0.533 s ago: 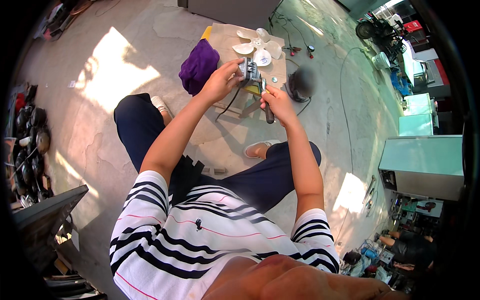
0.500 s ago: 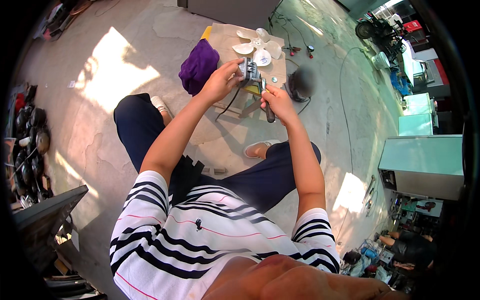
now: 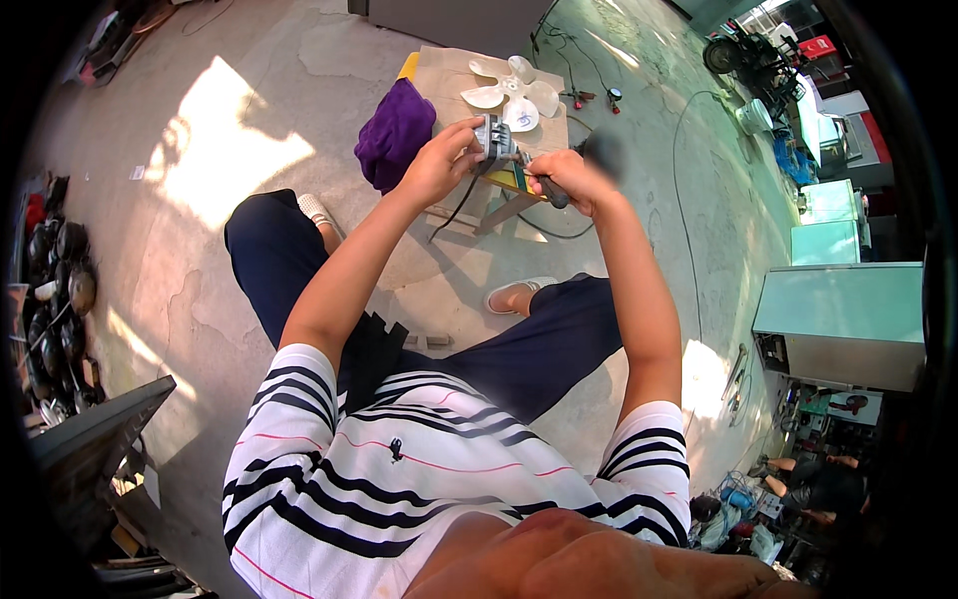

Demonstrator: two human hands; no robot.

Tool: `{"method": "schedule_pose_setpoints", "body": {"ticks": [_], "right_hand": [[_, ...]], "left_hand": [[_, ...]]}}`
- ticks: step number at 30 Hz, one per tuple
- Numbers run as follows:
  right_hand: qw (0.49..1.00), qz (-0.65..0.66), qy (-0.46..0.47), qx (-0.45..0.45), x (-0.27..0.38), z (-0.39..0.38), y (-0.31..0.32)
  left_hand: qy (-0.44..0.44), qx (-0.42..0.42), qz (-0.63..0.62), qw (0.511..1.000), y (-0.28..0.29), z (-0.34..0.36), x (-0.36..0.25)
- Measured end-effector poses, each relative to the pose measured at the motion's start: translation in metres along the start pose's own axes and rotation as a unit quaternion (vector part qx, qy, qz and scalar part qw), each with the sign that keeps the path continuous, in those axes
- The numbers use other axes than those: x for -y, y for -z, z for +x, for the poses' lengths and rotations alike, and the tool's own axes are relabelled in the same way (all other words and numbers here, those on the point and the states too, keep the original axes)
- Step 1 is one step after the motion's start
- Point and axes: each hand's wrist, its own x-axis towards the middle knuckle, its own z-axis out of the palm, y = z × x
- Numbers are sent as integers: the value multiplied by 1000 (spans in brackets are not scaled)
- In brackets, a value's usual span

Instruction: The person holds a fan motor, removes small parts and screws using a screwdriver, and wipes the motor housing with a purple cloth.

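Observation:
My left hand (image 3: 437,168) is closed on a small grey metal motor (image 3: 494,138), from which a black cord hangs. My right hand (image 3: 581,182) grips a tool with a dark handle (image 3: 555,195), its head at the motor's right side. The motor is held over the near edge of a low stool or table (image 3: 432,66) covered in brown cardboard. On that cardboard lie a white five-bladed fan (image 3: 514,88) and, to the left, a bunched purple cloth (image 3: 392,135). A dark blurred object (image 3: 604,160) is behind my right hand.
A pale green cabinet (image 3: 838,309) stands right, with a motor vehicle (image 3: 733,55) farther back and another person (image 3: 828,487) low among clutter at lower right. Dark round parts (image 3: 65,299) are piled left. A grey box-like object (image 3: 444,15) is beyond the table; cables lie on the floor.
My right hand and forearm have swung to the right, turning the tool handle from near vertical to a slant down and right. My left hand holds the motor in about the same place.

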Motion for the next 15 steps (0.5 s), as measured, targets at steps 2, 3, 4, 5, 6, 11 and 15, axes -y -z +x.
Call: {"method": "schedule_pose_setpoints", "body": {"ticks": [2, 3, 4, 5, 6, 11, 15], "right_hand": [[1000, -15, 27, -1, 7, -16, -14], [999, -13, 45, -16, 1, -16, -19], [997, -11, 62, -34, -11, -16, -23], [996, -9, 79, -48, -16, -18, -30], [991, -49, 104, -67, -19, -22, -36], [966, -33, 178, -187, -60, -17, -75], [947, 4, 211, -241, -75, -12, -98]], "left_hand": [[2, -3, 1, 1000, 1, -1, 1], [2, -3, 2, 1000, 1, -1, 0], [1, -3, 1, 1000, -1, 0, -1], [2, -3, 0, 1000, 0, -1, -1], [4, -3, -1, 1000, 0, -1, -2], [-6, -10, 20, 1000, 0, 0, -2], [5, -2, 16, 1000, 1, -1, -1]]}}
